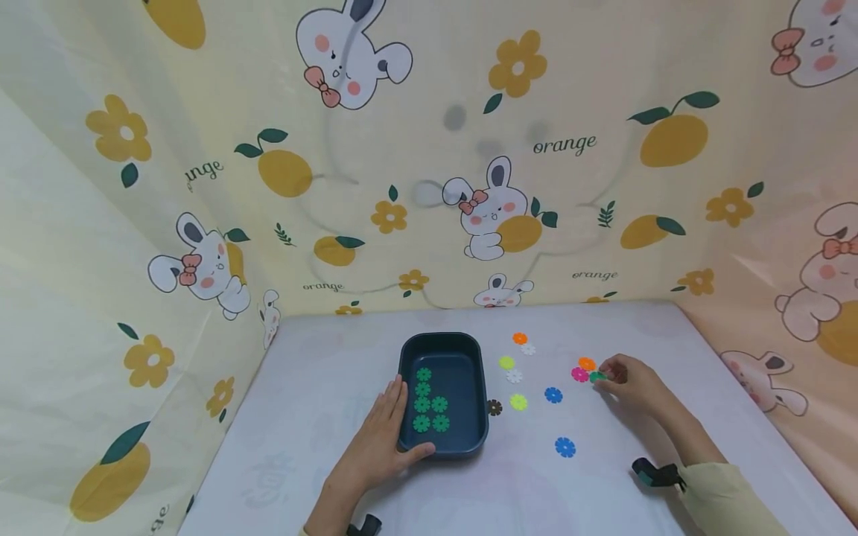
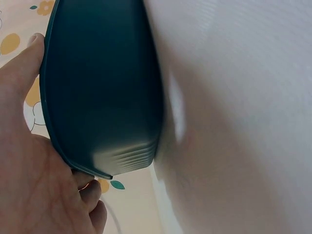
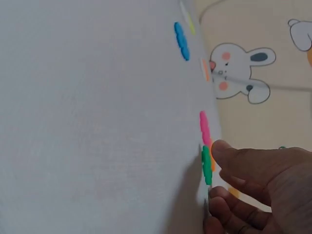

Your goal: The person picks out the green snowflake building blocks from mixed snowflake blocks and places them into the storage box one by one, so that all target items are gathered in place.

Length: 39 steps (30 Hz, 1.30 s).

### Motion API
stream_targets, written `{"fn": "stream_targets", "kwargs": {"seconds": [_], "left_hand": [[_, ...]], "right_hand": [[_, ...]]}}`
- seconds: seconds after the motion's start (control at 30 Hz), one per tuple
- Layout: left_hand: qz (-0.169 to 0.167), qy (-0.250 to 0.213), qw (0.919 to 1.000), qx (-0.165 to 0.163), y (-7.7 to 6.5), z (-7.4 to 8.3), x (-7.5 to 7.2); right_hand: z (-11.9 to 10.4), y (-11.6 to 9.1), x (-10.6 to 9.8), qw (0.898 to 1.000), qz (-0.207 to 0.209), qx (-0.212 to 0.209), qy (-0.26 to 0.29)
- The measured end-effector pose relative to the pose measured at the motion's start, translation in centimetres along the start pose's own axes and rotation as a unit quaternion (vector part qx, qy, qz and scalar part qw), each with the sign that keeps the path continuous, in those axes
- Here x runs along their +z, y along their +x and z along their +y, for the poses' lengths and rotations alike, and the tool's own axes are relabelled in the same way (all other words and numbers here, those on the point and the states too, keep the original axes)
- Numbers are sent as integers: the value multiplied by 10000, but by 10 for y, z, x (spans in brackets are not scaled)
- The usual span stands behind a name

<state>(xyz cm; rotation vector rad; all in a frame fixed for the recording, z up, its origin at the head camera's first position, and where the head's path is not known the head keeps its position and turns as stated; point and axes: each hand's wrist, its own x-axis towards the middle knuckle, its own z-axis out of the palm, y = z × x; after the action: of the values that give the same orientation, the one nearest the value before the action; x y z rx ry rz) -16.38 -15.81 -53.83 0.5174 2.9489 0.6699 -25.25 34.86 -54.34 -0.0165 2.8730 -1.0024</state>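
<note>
A dark blue tray (image 1: 484, 402) stands on the table with several green flower-shaped discs (image 1: 439, 404) inside. My left hand (image 1: 378, 439) rests against its near left corner, fingers extended along the left side and thumb on the front rim. The left wrist view shows the thumb at the rim of the tray (image 2: 102, 87). My right hand (image 1: 631, 383) is at a green disc (image 3: 207, 165) on the tabletop, thumb and fingertips on either side of it with a gap between them. Beside that disc lie a pink disc (image 1: 579, 374) and an orange disc (image 1: 587, 363).
Right of the tray lie blue discs (image 1: 553, 395), yellow discs (image 1: 519, 402), white discs (image 1: 514, 377), another orange disc (image 1: 520, 338) and a brown disc (image 1: 494, 407) close to the tray wall. A patterned curtain (image 1: 429, 246) borders the table's far edge and sides.
</note>
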Motion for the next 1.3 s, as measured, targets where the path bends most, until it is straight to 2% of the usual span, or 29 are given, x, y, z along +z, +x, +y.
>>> {"fn": "stream_targets", "kwargs": {"seconds": [0.33, 0.5, 0.73, 1.03, 1.3], "left_hand": [[24, 41, 10000, 34, 0, -2, 2], [34, 54, 10000, 24, 0, -3, 2], [-30, -48, 10000, -62, 0, -1, -1], [-31, -17, 10000, -66, 1, -2, -1], [-75, -18, 9999, -90, 1, -2, 1]], "right_hand": [[5, 6, 4, 9997, 16, 247, -82], [3, 5, 6, 9998, -2, 183, 11], [-6, 2, 10, 9998, 50, -111, 157], [-39, 1, 20, 9926, 185, -1097, 493], [-85, 11, 40, 9858, -223, -1422, 862]]}}
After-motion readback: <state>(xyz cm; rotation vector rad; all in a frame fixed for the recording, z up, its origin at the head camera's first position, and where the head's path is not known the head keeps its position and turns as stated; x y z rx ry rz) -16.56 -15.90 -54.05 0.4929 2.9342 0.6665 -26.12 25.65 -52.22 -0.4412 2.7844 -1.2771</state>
